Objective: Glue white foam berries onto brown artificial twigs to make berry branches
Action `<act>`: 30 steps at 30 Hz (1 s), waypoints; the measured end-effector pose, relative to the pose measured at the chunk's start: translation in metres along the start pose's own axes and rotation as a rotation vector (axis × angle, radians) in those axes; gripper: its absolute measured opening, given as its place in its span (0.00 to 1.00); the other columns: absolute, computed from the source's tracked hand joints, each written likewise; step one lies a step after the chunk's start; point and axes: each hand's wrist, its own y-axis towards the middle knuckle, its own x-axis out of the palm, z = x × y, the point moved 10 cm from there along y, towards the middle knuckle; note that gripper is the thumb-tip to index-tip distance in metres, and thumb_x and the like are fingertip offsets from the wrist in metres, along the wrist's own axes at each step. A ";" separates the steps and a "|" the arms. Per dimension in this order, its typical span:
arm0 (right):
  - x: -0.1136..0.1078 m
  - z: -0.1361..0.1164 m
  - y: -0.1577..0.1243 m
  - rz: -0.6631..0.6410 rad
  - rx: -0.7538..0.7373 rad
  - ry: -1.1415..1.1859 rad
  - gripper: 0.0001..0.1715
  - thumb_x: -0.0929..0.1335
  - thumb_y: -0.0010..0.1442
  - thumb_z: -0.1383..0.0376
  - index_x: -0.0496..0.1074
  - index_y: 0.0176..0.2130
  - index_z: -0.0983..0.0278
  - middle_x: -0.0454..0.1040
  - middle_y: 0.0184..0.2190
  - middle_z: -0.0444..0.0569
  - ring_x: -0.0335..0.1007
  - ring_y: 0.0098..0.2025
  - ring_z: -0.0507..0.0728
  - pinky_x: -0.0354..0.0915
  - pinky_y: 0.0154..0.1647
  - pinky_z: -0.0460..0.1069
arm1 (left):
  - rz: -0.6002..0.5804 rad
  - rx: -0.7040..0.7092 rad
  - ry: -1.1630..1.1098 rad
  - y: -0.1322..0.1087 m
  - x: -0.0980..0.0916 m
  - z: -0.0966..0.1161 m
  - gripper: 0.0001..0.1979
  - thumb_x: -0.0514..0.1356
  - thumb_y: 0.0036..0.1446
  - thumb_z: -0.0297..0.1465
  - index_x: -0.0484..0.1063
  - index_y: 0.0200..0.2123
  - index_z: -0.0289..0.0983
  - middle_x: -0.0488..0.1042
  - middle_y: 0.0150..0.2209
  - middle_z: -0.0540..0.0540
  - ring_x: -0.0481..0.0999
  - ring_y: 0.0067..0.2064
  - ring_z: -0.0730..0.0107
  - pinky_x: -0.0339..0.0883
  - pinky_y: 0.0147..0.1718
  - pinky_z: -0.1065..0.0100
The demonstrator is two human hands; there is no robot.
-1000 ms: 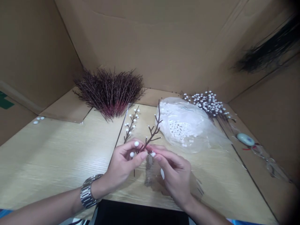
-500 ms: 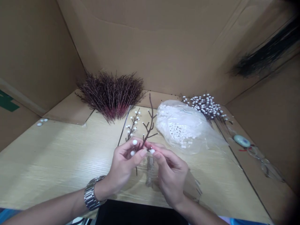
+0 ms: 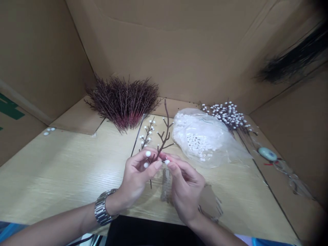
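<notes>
Ops: Hands?

Me: On my feed, left hand (image 3: 135,176) closed to a pinch, thumb against curled fingers, holding a dark twig (image 3: 164,140). Twig points up and away, over the table.

Ops: Right?

Me: Right hand (image 3: 187,186) also closed to a pinch, thumb and finger on a white bead (image 3: 167,162). It's level with the left thumb, just beside the twig. Can't tell if it's seated on a branch tip.

Ops: Other beads up close?

Me: I see two loose-looking ones, upper bead (image 3: 148,153) and lower bead (image 3: 146,165), at the left fingers. What they're fixed to is mostly hidden.

Ops: Wrist, table?

Me: Metal watch (image 3: 104,207) on the left wrist. Beaded sprig (image 3: 147,133) lies on the wood-grain table (image 3: 89,164), just beyond the left hand. Clear bag (image 3: 202,136) with white beads inside, beyond the right.

Ops: Further out?

Me: Big twig bundle (image 3: 125,102) back left, reddish at the base. Beaded pile (image 3: 228,116) behind the bag. Pale green oval (image 3: 267,154) and glasses (image 3: 292,177) on the right. Three small beads (image 3: 48,131) far left. Cardboard wall (image 3: 179,51) behind.
</notes>
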 end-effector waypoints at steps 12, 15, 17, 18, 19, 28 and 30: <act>0.001 0.005 -0.001 0.014 0.000 0.030 0.07 0.73 0.64 0.65 0.84 0.38 0.55 0.86 0.40 0.47 0.84 0.44 0.60 0.79 0.49 0.56 | -0.009 0.003 -0.006 0.001 0.001 -0.001 0.04 0.68 0.61 0.27 0.77 0.33 0.39 0.71 0.36 0.51 0.72 0.40 0.71 0.69 0.40 0.73; 0.000 0.008 -0.001 0.019 0.010 0.046 0.07 0.73 0.64 0.66 0.84 0.37 0.55 0.86 0.40 0.48 0.83 0.45 0.60 0.79 0.50 0.55 | -0.019 0.008 0.005 0.001 0.001 0.000 0.03 0.68 0.62 0.27 0.78 0.34 0.39 0.72 0.37 0.51 0.73 0.41 0.71 0.69 0.41 0.73; -0.001 0.009 -0.001 0.014 0.012 0.067 0.08 0.72 0.64 0.67 0.84 0.38 0.54 0.86 0.40 0.46 0.83 0.45 0.59 0.79 0.50 0.54 | -0.024 0.010 0.009 0.001 0.002 0.001 0.03 0.68 0.62 0.27 0.78 0.34 0.39 0.72 0.37 0.51 0.73 0.41 0.71 0.69 0.42 0.73; 0.000 0.010 0.000 0.007 0.017 0.072 0.09 0.72 0.64 0.67 0.84 0.38 0.54 0.86 0.40 0.45 0.83 0.45 0.58 0.79 0.50 0.53 | -0.027 0.009 0.014 0.002 0.002 0.001 0.03 0.68 0.62 0.27 0.78 0.35 0.40 0.73 0.37 0.51 0.73 0.42 0.71 0.69 0.43 0.74; 0.000 0.011 0.000 -0.003 0.025 0.072 0.10 0.72 0.64 0.68 0.84 0.39 0.53 0.86 0.41 0.44 0.83 0.45 0.57 0.78 0.50 0.52 | -0.031 0.008 0.021 0.002 0.001 0.001 0.03 0.68 0.62 0.27 0.78 0.35 0.40 0.73 0.38 0.51 0.73 0.42 0.71 0.69 0.43 0.74; -0.039 0.000 0.021 -0.247 0.060 -0.327 0.20 0.71 0.66 0.62 0.75 0.57 0.51 0.79 0.57 0.45 0.78 0.56 0.58 0.74 0.58 0.54 | -0.028 -0.104 0.136 0.006 -0.007 -0.015 0.04 0.68 0.61 0.31 0.78 0.34 0.39 0.72 0.34 0.52 0.71 0.38 0.72 0.66 0.39 0.75; -0.073 -0.010 0.037 -0.258 -0.044 -0.647 0.12 0.71 0.65 0.60 0.81 0.47 0.57 0.84 0.48 0.48 0.80 0.52 0.60 0.74 0.56 0.56 | -0.038 -0.126 0.161 0.005 -0.007 -0.018 0.04 0.68 0.61 0.32 0.77 0.34 0.39 0.72 0.35 0.52 0.71 0.38 0.72 0.66 0.39 0.74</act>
